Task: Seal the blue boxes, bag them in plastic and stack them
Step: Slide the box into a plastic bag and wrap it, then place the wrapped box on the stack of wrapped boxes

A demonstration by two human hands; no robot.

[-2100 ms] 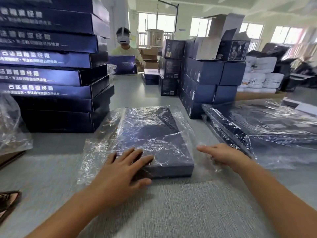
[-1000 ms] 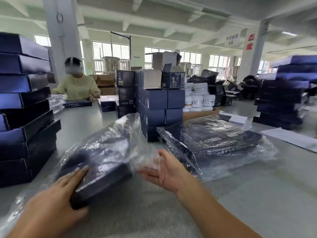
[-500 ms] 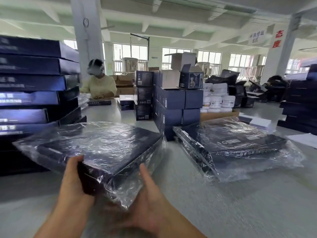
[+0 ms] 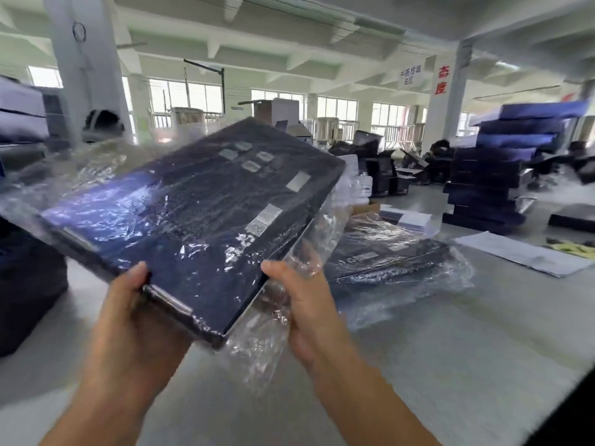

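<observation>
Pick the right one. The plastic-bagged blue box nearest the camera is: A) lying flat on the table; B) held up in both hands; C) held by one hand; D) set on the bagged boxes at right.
B: the left hand and right hand grip the bagged box, tilted above the table.

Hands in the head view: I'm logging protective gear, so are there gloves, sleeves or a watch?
No. The left hand and right hand are ungloved; the forearms are uncovered to the frame's edge, with no sleeve, watch, ring or wristband visible.
</observation>
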